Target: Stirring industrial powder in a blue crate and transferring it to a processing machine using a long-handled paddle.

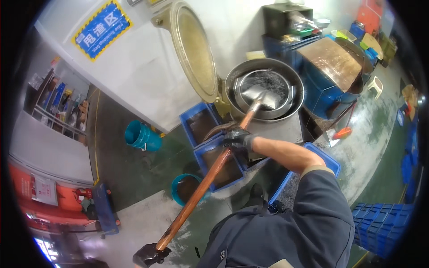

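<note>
Floor [149,178] flanks the shovel [194,200], blade [253,93] within drum rim [302,89]

One head-worn fisheye view looks steeply down and forward. It sits close above the person's torso [281,236], near and right of centre; the metal tub [298,87] lies farther ahead.

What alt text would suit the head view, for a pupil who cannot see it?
A person's gloved left hand and right hand grip a long shovel, its blade in a round metal tub holding what look like shavings. Blue bins and teal buckets stand nearby.
</note>
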The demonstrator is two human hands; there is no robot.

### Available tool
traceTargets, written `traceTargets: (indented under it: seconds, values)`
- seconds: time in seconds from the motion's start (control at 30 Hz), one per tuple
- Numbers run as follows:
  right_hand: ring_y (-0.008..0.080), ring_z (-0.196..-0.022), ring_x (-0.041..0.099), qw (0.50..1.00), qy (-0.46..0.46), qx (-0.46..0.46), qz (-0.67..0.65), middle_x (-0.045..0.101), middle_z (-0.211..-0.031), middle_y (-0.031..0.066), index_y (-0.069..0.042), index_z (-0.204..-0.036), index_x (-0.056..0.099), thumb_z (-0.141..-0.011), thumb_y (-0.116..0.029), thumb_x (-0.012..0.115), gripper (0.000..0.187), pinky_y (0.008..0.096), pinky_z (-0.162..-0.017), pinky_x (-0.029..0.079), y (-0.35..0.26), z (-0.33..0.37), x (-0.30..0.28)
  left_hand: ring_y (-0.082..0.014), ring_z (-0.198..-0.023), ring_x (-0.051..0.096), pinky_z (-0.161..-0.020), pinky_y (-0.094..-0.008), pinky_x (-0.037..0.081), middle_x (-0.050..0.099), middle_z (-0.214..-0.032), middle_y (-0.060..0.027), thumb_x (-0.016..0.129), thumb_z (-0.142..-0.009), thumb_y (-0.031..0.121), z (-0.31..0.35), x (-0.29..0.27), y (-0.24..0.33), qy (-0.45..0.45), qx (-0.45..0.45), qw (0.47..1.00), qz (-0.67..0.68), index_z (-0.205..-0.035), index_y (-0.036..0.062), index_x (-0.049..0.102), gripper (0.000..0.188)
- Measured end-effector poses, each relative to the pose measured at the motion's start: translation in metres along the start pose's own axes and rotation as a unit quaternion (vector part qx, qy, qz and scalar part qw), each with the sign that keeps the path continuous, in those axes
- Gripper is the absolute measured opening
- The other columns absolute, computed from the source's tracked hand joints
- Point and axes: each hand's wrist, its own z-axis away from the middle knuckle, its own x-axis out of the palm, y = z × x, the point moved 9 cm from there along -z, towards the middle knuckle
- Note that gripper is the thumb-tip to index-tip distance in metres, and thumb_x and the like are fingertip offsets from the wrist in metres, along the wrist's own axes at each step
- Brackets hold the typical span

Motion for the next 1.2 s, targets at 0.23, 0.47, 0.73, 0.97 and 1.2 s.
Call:
traceTargets:
  seconds: [0.23,0.47,0.73,0.97,1.2]
  values:
    - [0.0295,-0.083,0.069,0.997,0.037,0.040,-0.057,0.072,-0.089,0.0089,-0.018,-0.096,0.075,-0.070,-0.018,0.067,0.027,0.0390,-0.073,0.055,0.002,-0.021,0.014,-0.0154,-0.058,0.061,-0.052,-0.0290,0.048,0.064,-0.076,-0.0110,0.071,-0.082,0.014,0.001,-0.010,0.048,0.077,0.065,0.957,-0.273,-0.108,-0.0074,0.064,0.035]
    - [0.0287,-0.073,0.070,0.965,0.212,-0.024,-0.154,0.071,-0.077,0.0078,-0.017,-0.075,0.072,-0.066,-0.020,0.067,0.010,0.0411,-0.066,0.055,-0.012,-0.029,0.022,-0.0116,-0.064,0.062,-0.056,-0.0275,0.049,0.069,-0.088,-0.0115,0.070,-0.088,0.019,0.069,-0.033,0.028,0.026,-0.078,0.989,0.122,-0.111,-0.0045,0.064,0.034]
    - [0.0248,-0.081,0.070,0.996,0.055,0.070,0.034,0.072,-0.083,0.0031,-0.022,-0.081,0.075,-0.067,-0.029,0.072,0.016,0.0416,-0.070,0.055,-0.016,-0.049,0.064,-0.0216,-0.065,0.064,-0.059,-0.0301,0.052,0.065,-0.084,-0.0150,0.052,-0.090,0.018,0.043,-0.067,-0.025,-0.066,-0.155,0.972,0.162,-0.118,-0.0109,0.058,0.040]
    - [0.0305,-0.081,0.069,0.999,0.012,0.025,-0.044,0.071,-0.081,0.0084,-0.019,-0.087,0.075,-0.070,-0.023,0.069,0.018,0.0411,-0.072,0.055,-0.013,-0.062,0.029,-0.0198,-0.060,0.062,-0.060,-0.0302,0.053,0.066,-0.084,-0.0141,0.058,-0.088,0.012,0.010,-0.054,0.038,-0.033,0.056,0.997,-0.035,-0.117,-0.0095,0.057,0.037]
    - [0.0291,-0.078,0.070,0.997,0.028,0.031,-0.066,0.072,-0.081,0.0059,-0.021,-0.085,0.074,-0.070,-0.028,0.067,0.017,0.0404,-0.069,0.055,-0.043,-0.058,0.025,-0.0213,-0.065,0.066,-0.061,-0.0364,0.054,0.066,-0.082,-0.0138,0.068,-0.082,0.001,0.072,-0.068,0.019,-0.006,-0.039,0.999,-0.016,-0.124,-0.0071,0.054,0.045]
